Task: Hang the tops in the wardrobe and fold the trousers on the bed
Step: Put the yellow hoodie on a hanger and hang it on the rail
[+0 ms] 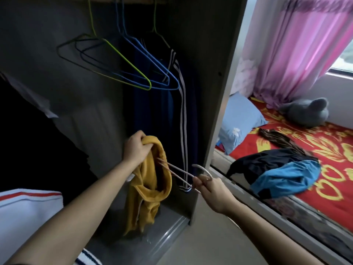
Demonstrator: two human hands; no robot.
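One view only, the head camera, looking down into an open wardrobe (215,54) with the bed (315,150) at the right of the frame.

Centre, lower half: left hand (136,148) closed in a fist around the bunched upper edge of a yellow top (150,188), which hangs limp below the grip, down near the wardrobe floor. Holding it by the top likely keeps the neck opening slack and reachable. Right hand (212,185) pinches a pale hanger (183,174) close to its hook, fingers curled, thumb on top; the hanger's far arm points left and runs into the yellow fabric. Judgement: the hanger is being threaded into the top; the garment is not yet seated on it and not yet on the rail.

Upper left to centre: empty wire hangers (118,67), green and blue, hang from above. Just right of them a dark striped jacket (179,88) already hangs, reaching down behind the hands.

Right of frame: on the red patterned bed, a heap of dark and blue clothes (277,175) near the edge, a brown garment (277,138) further back, apart from the heap. None looks folded. Blue pillow (238,123) and grey soft toy (305,111) sit beyond, under the pink curtain (296,44).

Lower left: a white sleeve with a red stripe (28,207), partly out of frame.
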